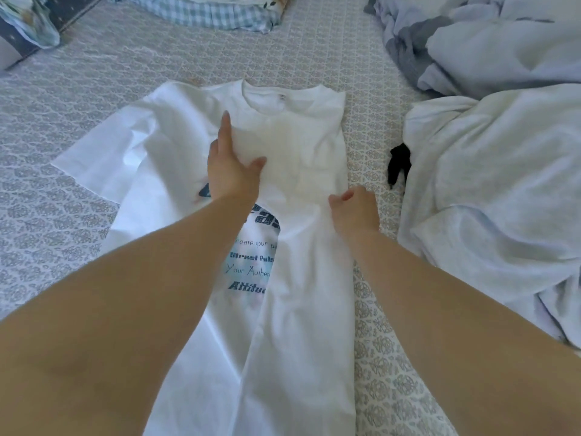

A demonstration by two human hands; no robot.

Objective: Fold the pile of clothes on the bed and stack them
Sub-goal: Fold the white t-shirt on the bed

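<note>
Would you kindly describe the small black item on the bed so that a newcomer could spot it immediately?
Start from the patterned grey bedspread and the white T-shirt spread in its middle. To the shirt's right lies a heap of pale clothes. The small black item pokes out at that heap's left edge, the only dark piece among white and pale blue fabric.

The T-shirt is white, printed with dark navy lettering over a pale blue patch. The bedsheet shows a grey-and-white lattice pattern. The heaped clothes are white and pale blue-grey; the folded cloth is blue-and-white checked.
</note>
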